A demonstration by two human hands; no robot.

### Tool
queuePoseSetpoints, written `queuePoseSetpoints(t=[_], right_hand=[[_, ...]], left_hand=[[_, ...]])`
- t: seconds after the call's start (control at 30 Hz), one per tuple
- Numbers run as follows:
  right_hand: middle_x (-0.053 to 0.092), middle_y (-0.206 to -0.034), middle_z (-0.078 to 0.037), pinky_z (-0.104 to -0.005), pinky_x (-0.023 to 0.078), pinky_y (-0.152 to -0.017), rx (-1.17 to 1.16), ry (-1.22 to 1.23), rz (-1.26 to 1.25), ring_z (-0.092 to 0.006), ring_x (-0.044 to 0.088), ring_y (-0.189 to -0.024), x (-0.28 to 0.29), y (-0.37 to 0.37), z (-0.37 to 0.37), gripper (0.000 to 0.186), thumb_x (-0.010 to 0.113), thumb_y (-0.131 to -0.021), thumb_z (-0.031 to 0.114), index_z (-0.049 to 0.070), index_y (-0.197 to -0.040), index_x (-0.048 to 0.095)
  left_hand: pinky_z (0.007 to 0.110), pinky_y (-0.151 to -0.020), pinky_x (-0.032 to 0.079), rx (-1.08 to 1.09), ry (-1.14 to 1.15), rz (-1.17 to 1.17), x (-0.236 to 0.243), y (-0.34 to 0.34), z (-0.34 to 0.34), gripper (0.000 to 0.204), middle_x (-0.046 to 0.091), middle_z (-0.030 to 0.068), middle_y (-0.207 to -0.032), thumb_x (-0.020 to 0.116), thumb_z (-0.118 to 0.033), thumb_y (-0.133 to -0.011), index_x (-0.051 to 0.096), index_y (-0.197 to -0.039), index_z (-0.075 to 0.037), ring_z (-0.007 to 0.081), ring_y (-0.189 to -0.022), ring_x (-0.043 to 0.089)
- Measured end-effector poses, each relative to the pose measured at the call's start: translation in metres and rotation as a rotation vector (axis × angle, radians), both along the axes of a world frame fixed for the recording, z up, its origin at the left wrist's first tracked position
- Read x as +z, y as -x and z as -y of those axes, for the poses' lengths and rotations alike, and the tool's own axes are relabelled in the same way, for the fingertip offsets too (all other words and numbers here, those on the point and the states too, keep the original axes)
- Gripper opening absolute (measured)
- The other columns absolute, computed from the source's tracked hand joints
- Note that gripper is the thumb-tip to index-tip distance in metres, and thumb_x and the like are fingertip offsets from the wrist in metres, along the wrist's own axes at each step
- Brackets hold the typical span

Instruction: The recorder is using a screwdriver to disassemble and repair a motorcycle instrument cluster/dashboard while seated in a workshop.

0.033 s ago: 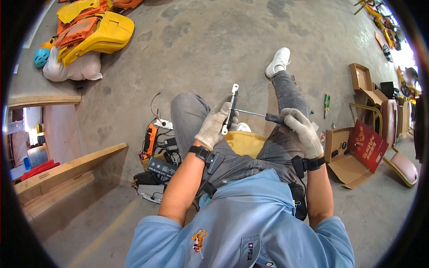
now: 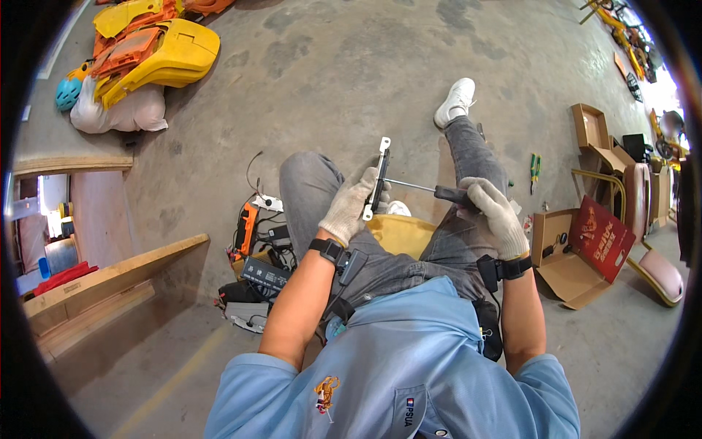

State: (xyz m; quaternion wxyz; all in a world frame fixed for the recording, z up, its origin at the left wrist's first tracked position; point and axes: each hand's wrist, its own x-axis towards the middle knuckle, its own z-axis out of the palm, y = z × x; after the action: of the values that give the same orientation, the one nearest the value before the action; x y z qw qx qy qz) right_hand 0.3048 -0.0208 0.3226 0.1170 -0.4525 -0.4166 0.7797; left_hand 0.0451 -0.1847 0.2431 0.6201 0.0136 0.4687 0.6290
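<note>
My left hand, in a pale knitted work glove, is closed round a narrow device with a black body and silver metal end plates. The device is held upright above my lap, its long side facing right. In my gloved right hand is a screwdriver, gripped by its thick black handle. Its thin metal shaft points left and its tip meets the right side of the device. The exact spot under the tip is too small to make out.
Beside my left knee lie an orange tool, a black box and tangled cables. Green-handled pliers and an open cardboard box are on the floor to the right. Yellow plastic shells are piled at far left, beyond a wooden board.
My right fingers have shifted slightly on the screwdriver handle, and a little more of the handle shows. The device and my left hand stay in place.
</note>
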Motion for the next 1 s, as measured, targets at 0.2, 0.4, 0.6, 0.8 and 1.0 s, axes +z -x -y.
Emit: queuePoseSetpoints(t=[0.2, 0.4, 0.6, 0.8, 1.0], right_hand=[[0.066, -0.110, -0.004, -0.0295, 0.056, -0.091, 0.007, -0.064, -0.024, -0.0120, 0.064, -0.097, -0.008, -0.004, 0.002, 0.035, 0.065, -0.107, 0.025, -0.002, -0.129, 0.065], [0.066, -0.109, -0.002, -0.0279, 0.054, -0.091, -0.019, -0.092, 0.026, -0.0104, 0.063, -0.098, -0.009, -0.012, -0.002, 0.030, 0.065, -0.106, 0.023, 0.000, -0.127, 0.066], [0.064, -0.111, -0.003, -0.0319, 0.058, -0.091, 0.033, -0.132, 0.096, -0.0112, 0.063, -0.100, -0.008, -0.014, -0.004, 0.026, 0.065, -0.106, 0.020, 0.002, -0.124, 0.068], [0.064, -0.111, -0.002, -0.0313, 0.058, -0.090, 0.057, -0.135, 0.085, -0.0108, 0.063, -0.100, -0.011, -0.015, -0.003, 0.026, 0.065, -0.106, 0.022, 0.002, -0.123, 0.069], [0.066, -0.104, -0.001, -0.0258, 0.048, -0.090, 0.051, -0.178, 0.118, -0.0084, 0.057, -0.095, -0.008, -0.011, 0.000, 0.028, 0.065, -0.106, 0.023, -0.001, -0.119, 0.071]], left_hand=[[0.029, -0.062, 0.060, -0.006, 0.009, 0.000, 0.007, -0.002, 0.000, 0.071, 0.067, 0.0073, -0.095, 0.072, -0.045, -0.100, 0.046, -0.158, -0.013, 0.0138, -0.075, 0.068], [0.029, -0.060, 0.059, 0.024, -0.018, 0.064, 0.000, 0.000, -0.002, 0.069, 0.068, 0.0076, -0.097, 0.070, -0.044, -0.102, 0.044, -0.159, -0.014, 0.0133, -0.075, 0.067], [0.029, -0.064, 0.063, 0.109, -0.072, 0.096, 0.005, 0.002, -0.001, 0.055, 0.070, 0.0111, -0.105, 0.061, -0.046, -0.107, 0.052, -0.146, -0.007, 0.0151, -0.079, 0.071], [0.030, -0.069, 0.066, 0.068, -0.141, 0.147, 0.001, 0.005, 0.000, 0.050, 0.071, 0.0137, -0.110, 0.056, -0.045, -0.109, 0.056, -0.138, -0.005, 0.0165, -0.083, 0.073], [0.033, -0.074, 0.068, 0.078, -0.132, 0.171, -0.004, 0.003, 0.001, 0.049, 0.071, 0.0148, -0.109, 0.055, -0.046, -0.110, 0.057, -0.133, -0.003, 0.0220, -0.092, 0.076]])
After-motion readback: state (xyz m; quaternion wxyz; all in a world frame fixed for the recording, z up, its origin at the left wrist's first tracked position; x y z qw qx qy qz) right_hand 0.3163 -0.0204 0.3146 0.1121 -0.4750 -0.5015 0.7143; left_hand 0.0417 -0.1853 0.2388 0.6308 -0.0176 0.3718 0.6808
